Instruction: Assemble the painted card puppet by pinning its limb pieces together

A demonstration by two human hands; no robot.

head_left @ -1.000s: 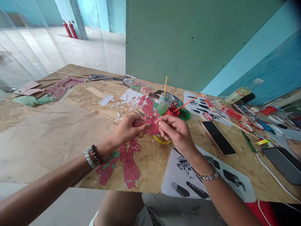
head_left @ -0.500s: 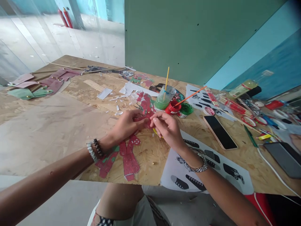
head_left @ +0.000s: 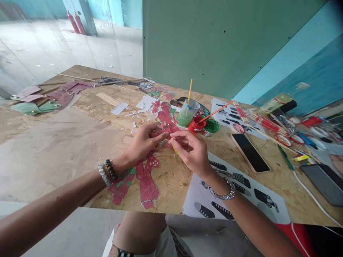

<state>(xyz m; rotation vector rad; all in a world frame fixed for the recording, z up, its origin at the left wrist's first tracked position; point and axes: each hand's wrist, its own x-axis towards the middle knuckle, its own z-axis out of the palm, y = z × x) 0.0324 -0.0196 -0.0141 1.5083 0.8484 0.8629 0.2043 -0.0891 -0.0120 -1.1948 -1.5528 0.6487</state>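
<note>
Red paper puppet point(head_left: 150, 171) lies on the board at six o'clock from the paint cup point(head_left: 187, 113). My left hand point(head_left: 143, 142) pinches its upper part; my right hand point(head_left: 190, 150) has its fingertips closed on the same spot. I should grip lightly so the thin paper won't tear.

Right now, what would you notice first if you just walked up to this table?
Two hands, the left hand and right hand, pinch a red paper puppet lying mid-table near the front edge. Just behind it stand a green paint cup with a yellow stick in it and small red and green paint pots.
</note>
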